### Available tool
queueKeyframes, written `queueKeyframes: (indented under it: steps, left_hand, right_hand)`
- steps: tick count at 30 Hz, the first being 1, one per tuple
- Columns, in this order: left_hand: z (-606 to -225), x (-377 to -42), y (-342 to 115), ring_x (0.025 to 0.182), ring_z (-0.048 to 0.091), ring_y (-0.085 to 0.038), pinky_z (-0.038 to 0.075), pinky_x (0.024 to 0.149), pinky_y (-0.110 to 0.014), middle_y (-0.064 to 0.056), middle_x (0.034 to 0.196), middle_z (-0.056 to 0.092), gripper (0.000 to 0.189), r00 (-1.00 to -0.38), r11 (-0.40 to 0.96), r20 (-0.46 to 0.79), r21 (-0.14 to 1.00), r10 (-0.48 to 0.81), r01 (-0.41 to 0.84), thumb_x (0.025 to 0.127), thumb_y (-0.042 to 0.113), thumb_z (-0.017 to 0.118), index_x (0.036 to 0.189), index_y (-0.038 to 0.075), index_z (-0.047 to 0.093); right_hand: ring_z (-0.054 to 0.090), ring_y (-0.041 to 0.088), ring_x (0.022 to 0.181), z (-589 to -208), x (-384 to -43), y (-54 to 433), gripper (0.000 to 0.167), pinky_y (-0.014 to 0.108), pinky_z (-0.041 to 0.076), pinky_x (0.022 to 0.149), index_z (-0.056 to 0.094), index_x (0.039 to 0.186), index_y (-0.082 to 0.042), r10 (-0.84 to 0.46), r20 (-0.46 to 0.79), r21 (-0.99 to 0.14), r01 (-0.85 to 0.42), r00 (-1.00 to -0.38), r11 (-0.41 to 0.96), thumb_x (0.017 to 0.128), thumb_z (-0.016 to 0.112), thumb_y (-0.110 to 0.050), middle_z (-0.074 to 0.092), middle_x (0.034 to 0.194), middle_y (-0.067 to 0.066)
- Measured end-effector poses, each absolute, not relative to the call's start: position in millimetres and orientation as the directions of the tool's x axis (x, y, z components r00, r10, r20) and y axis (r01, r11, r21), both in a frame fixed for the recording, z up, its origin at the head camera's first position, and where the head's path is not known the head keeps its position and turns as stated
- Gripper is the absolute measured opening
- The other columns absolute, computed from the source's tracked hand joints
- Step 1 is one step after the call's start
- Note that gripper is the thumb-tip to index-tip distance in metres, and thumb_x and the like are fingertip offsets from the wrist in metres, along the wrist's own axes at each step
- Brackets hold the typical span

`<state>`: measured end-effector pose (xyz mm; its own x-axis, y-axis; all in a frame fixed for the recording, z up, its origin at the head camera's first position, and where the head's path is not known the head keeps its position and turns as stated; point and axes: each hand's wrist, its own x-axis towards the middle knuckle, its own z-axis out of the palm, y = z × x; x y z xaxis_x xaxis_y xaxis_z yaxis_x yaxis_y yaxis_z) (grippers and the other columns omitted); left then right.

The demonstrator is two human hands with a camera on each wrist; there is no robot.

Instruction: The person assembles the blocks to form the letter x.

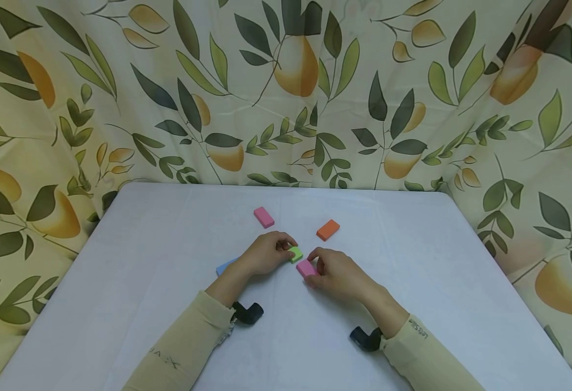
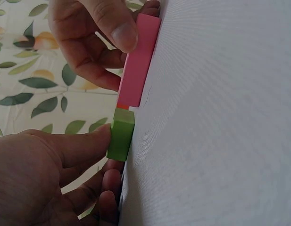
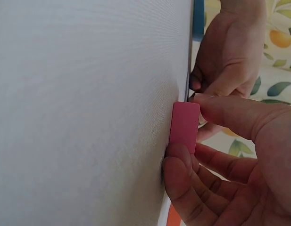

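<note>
My left hand [image 1: 266,253] pinches a small green block [image 1: 296,254] between thumb and fingers near the middle of the table. Just to its right, my right hand [image 1: 340,276] holds a pink block [image 1: 306,268] by its sides. In the left wrist view the green block [image 2: 120,135] sits close by one end of the longer pink block [image 2: 141,61]; whether they touch I cannot tell. The right wrist view shows the pink block's end face [image 3: 185,123] on the cloth, with thumb and fingers about it.
A second pink block [image 1: 264,217] and an orange block [image 1: 328,230] lie farther back on the white-covered table [image 1: 168,228]. Partly hidden by the left forearm is a blue block [image 1: 224,267]. A leaf-patterned curtain [image 1: 246,119] hangs behind the table's back edge.
</note>
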<state>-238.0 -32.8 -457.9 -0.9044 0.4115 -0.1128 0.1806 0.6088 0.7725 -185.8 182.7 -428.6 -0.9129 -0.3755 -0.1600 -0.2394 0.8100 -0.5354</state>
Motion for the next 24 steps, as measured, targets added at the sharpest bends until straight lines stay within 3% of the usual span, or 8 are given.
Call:
queueKeyframes:
  steps: [24]
  left_hand:
    - [-460.8, -239.4, -32.5, 0.093, 0.057, -0.018, 0.048, 0.085, -0.034, 0.002, 0.099, 0.063, 0.019, -0.905, 0.602, -0.112, 0.779, 0.411, 0.177, 0.099, 0.022, 0.071, 0.118, 0.022, 0.073]
  right_hand:
    - [0.055, 0.014, 0.074, -428.9, -187.5, 180.5, 0.039, 0.031, 0.047, 0.068, 0.066, 0.123, -0.010, -0.376, -0.159, -0.551, -0.234, -0.913, 0.801, 0.090, 0.080, -0.025, 0.060, 0.079, -0.003]
